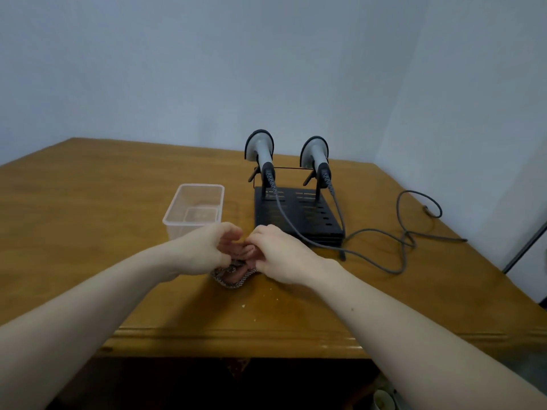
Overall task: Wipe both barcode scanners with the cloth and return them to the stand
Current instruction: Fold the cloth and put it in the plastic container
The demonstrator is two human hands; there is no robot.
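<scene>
Wooden counter (88, 202) fills the middle of the frame, pale wall behind. Both bare forearms reach in from the lower corners and meet at centre. The left hand (204, 251) and right hand (279, 255) sit side by side on a small cloth (233, 276) — brownish with a grey knitted edge — which lies bunched on the counter beneath them. Left grip curled, fingers pinching the cloth's near edge; right grip likewise curled, fingertips pressed into the fabric.

Just above the hands, right of centre, a black slotted stand (299, 214). Both barcode scanners hang in it, heads up, handles down: left scanner (260, 149), right scanner (315, 155). Their grey cables (405, 235) trail off the stand's front and loop across the counter toward the right edge.

Left of the stand, just above the left hand — a clear plastic tub (194, 208), upright.
</scene>
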